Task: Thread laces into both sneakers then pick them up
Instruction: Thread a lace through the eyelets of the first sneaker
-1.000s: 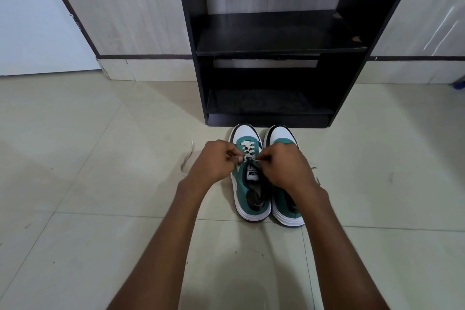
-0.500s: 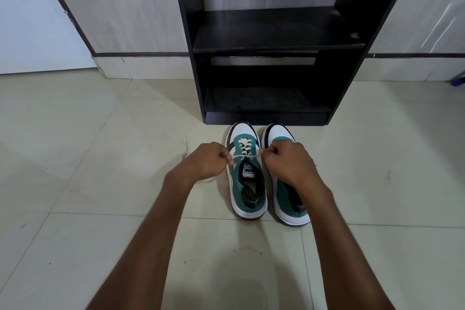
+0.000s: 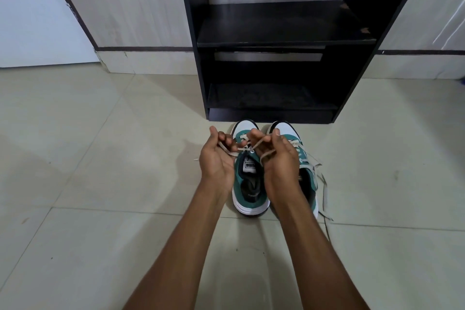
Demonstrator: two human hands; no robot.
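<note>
Two green-and-white sneakers stand side by side on the tiled floor, toes towards the shelf. The left sneaker has a cream lace through its eyelets. My left hand, palm turned up, pinches one end of that lace. My right hand, also palm up, has the other end looped over its fingers. Both hands hover just above the left sneaker's tongue. The right sneaker lies partly behind my right wrist, and its loose lace trails onto the floor at its right side.
A black open shelf unit stands right behind the sneakers' toes, its bottom board at floor level. Pale wood panels and a skirting run along the wall on both sides. Bare floor tiles spread to the left, right and front.
Both hands have turned from knuckles-up to palms-up and lifted slightly, pulling the lace ends up off the left sneaker. The right sneaker's loose lace now shows beside it.
</note>
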